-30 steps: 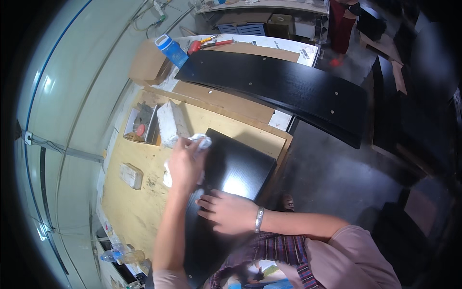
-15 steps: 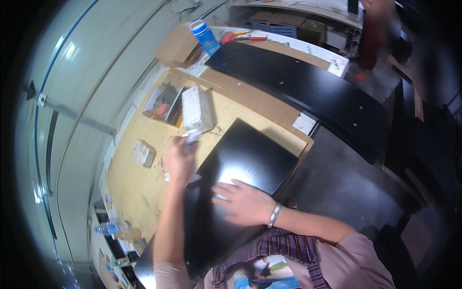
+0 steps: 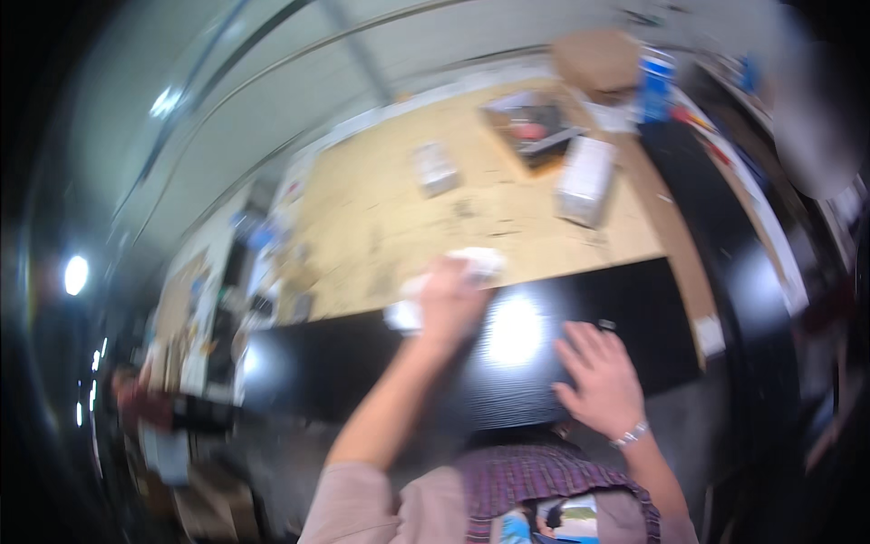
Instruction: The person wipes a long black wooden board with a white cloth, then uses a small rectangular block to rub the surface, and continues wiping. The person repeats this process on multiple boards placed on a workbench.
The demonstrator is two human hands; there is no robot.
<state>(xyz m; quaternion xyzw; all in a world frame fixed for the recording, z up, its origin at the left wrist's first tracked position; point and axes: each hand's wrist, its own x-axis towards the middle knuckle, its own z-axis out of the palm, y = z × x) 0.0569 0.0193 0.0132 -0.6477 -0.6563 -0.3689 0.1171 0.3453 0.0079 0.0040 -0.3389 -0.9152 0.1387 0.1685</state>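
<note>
A long black glossy panel (image 3: 362, 363) lies along the near side of a yellowish worktable (image 3: 362, 218). My left hand (image 3: 450, 304) is closed on a crumpled white cloth (image 3: 482, 263) over the panel's far edge. The cloth sticks out on both sides of the hand. Spread flat on the panel's right part is my right hand (image 3: 598, 381), with its fingers apart and nothing in it. Motion blur softens the scene, and the left fingers show only in part.
Beyond the panel are a white wrapped block (image 3: 586, 181), a smaller pale block (image 3: 436, 169) and an open box (image 3: 535, 127) of dark bits. A blue can (image 3: 656, 86) stands by a brown carton (image 3: 594, 63). Another black panel (image 3: 707, 208) extends along the right. A person (image 3: 145, 408) is at far left.
My view has swung left, so the panel now runs across it. My left hand still grips the cloth, now at the panel's far edge; the right hand rests farther right on the panel.
</note>
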